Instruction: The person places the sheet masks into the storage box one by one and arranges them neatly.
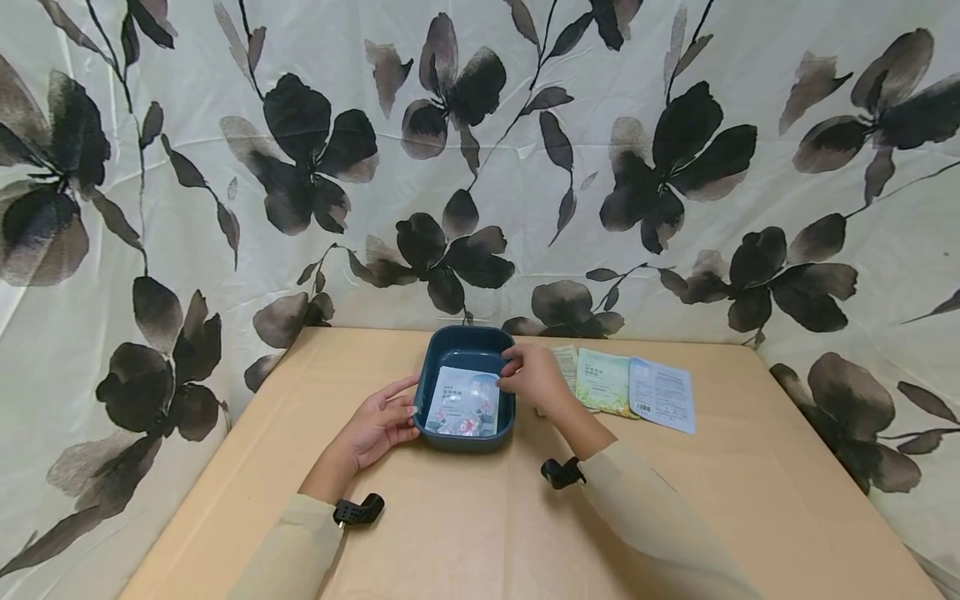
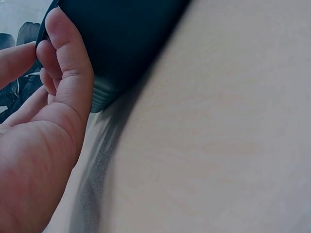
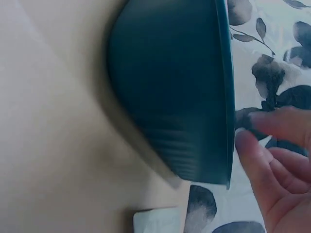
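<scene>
A dark blue rectangular box [image 1: 471,444] stands on the table with a pale blue, flower-printed sachet [image 1: 465,404] inside. My left hand [image 1: 378,425] holds the box's left side near the rim, thumb and fingers at its edge; the left wrist view shows this hand [image 2: 53,111] up close against the wall. Over the right rim, my right hand [image 1: 536,379] has its thumb by the sachet's upper right corner, with the index finger apart from it. In the right wrist view this hand [image 3: 282,165] shows nothing between thumb and index; the sachet is hidden there by the box wall [image 3: 175,87].
Right of the box lie a green-and-yellow sachet [image 1: 606,382], a pale blue printed sachet [image 1: 663,393], and a further sachet [image 1: 566,364] partly behind the right hand. A floral cloth [image 1: 480,192] hangs behind the tan table [image 1: 450,533].
</scene>
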The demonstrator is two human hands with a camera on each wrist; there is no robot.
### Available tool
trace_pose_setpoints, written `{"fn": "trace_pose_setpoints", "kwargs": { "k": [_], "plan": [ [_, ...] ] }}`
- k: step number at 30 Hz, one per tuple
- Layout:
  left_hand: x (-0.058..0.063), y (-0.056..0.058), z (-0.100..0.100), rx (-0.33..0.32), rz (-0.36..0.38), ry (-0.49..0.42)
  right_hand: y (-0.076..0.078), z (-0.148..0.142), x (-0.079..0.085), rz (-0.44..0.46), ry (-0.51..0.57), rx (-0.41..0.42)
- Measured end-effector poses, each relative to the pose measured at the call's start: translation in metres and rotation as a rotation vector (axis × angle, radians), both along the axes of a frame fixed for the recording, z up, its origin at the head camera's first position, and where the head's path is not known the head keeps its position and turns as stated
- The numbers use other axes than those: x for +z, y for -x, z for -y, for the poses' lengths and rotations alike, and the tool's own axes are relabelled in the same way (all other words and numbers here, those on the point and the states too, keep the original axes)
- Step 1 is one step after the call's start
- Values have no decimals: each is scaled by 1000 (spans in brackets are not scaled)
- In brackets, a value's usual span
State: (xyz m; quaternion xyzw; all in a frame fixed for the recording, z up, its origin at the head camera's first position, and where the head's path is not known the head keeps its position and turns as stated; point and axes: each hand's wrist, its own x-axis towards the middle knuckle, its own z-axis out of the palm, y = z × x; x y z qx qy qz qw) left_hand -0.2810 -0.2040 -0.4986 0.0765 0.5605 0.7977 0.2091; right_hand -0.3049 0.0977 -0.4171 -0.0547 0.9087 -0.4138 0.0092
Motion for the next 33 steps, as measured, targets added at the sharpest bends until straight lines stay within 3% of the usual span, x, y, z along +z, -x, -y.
{"fn": "trace_pose_setpoints", "kwargs": {
  "k": [10, 14, 25, 33],
  "plan": [
    [-1, 1, 1, 9, 6, -3, -14, -33, -12, -29, 226, 2],
    [0, 2, 0, 10, 12, 2, -18, -44, -15, -1, 293, 2],
    [2, 1, -4, 10, 16, 12, -28, -67, -29, -7, 306, -22],
    [2, 2, -7, 3, 16, -14, -36, -83, -39, -9, 394, -19]
  ]
}}
